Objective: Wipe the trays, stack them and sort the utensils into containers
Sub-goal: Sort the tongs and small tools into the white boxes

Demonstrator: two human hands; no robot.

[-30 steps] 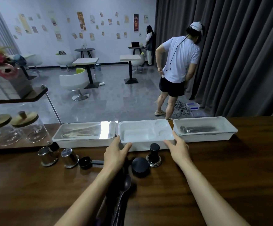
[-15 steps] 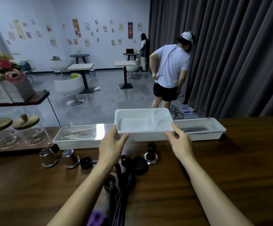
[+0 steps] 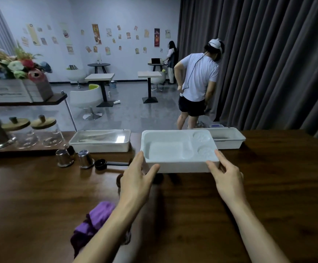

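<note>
wooden counter [image 3: 268, 186], early stage: left hand [image 3: 135, 179] and right hand [image 3: 228, 179] grasp the white tray [image 3: 173, 149]; wiping, stacking and sorting loose utensils [image 3: 86, 159] seemingly remain.

I'm watching a dim, bluish scene: light is coming from the far room, leaving the near table [image 3: 268, 196] dark. Glare is bouncing off the left container [image 3: 121, 138]. The white tray [image 3: 169, 149] is shadowing the wood beneath; edges are bowing, far-left flowers [image 3: 21, 67] blurring.
</note>
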